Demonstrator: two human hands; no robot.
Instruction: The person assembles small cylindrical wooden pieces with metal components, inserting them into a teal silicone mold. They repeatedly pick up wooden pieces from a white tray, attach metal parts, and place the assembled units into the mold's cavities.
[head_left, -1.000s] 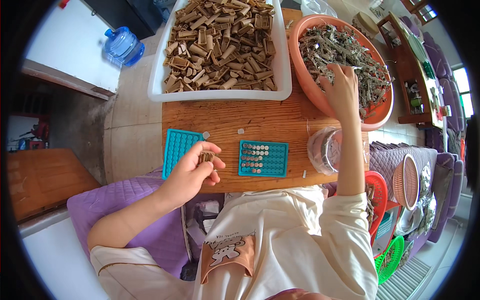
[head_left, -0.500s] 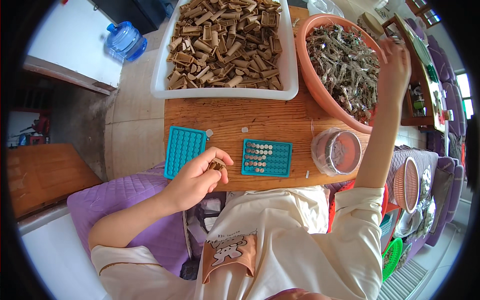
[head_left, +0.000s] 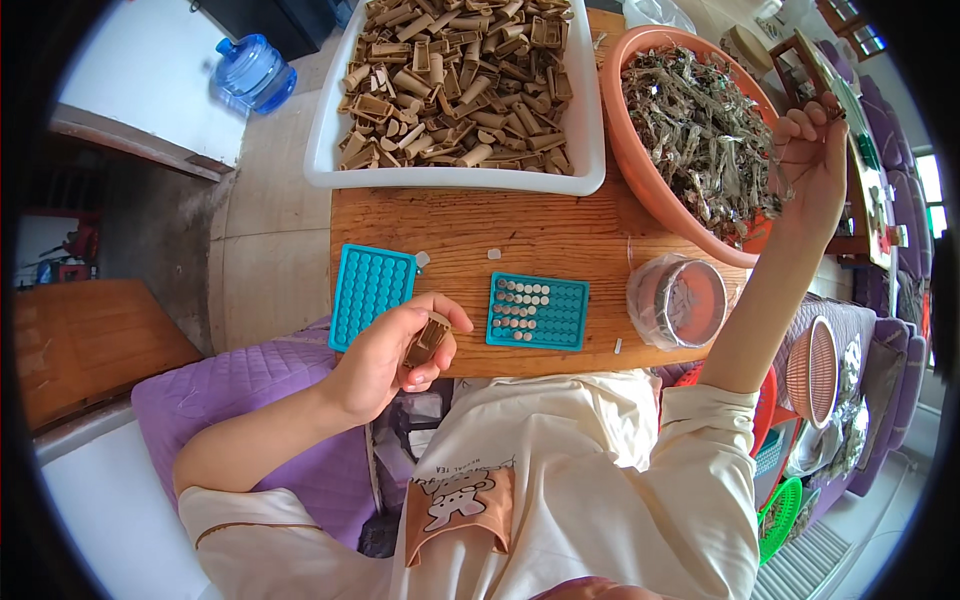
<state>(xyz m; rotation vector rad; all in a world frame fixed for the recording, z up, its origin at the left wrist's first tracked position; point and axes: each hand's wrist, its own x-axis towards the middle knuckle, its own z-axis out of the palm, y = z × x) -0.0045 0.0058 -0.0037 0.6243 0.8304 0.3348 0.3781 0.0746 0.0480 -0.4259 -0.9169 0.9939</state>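
Observation:
Held in my left hand (head_left: 372, 362), over the table's front edge, is a brown hollow half-round plastic piece (head_left: 427, 340) with its open side showing. Up at the right, my right hand (head_left: 812, 170) is raised beside the rim of the orange basin (head_left: 622, 140), fingers curled and pinched around something small and dark that I cannot make out. Thin translucent strands (head_left: 782, 185) show between that hand and the tangled heap in the basin. A teal tray (head_left: 562, 318) with rows of small silvery discs lies right of my left hand; another teal tray (head_left: 372, 285) lies beyond it.
A white tub (head_left: 450, 178) full of brown plastic pieces stands at the back of the wooden table (head_left: 450, 222). At the right edge is a small round container (head_left: 716, 305) wrapped in clear plastic, with pale bits inside. Pale scraps lie around the trays.
My right hand has shifted a little right and down, with its fingers now curled up. My left hand has turned the brown piece so more of its hollow side shows.

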